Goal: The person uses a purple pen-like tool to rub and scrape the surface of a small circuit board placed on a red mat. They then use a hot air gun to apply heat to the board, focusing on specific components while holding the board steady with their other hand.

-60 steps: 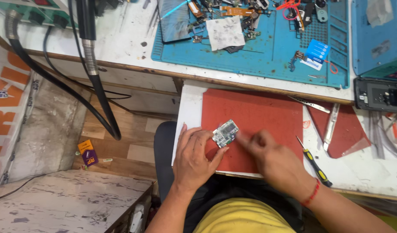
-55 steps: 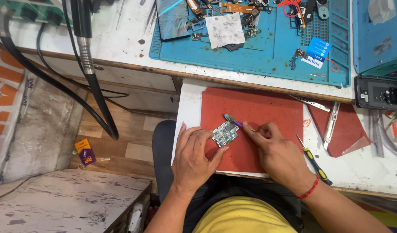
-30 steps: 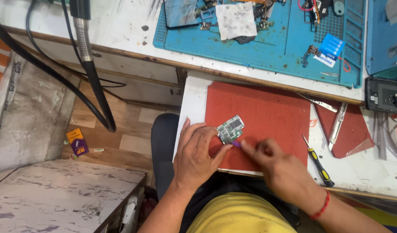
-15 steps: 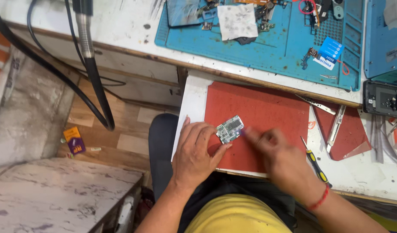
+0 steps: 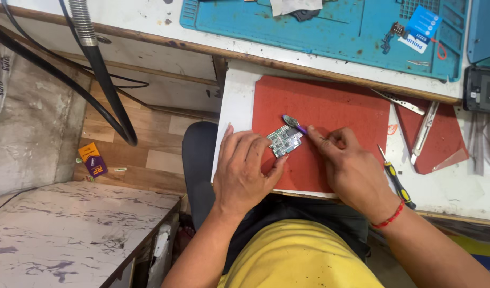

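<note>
Circuit board (image 5: 285, 141), small and green with metal shields, lies on the red mat (image 5: 335, 101) near its front-left part. The left hand (image 5: 245, 170) rests flat beside it, fingers loosely spread, the thumb tip touching the board's lower edge to steady it. The right hand (image 5: 349, 165) pinches a purple-handled brush (image 5: 294, 124), whose bristle end sits at the board's upper right corner. The board looks bare and out of any casing, with work on its surface under way, not finished. A yellow-handled screwdriver (image 5: 397, 178) and metal tweezers (image 5: 423, 133) lie unused on the desk (image 5: 234, 90) to the right.
</note>
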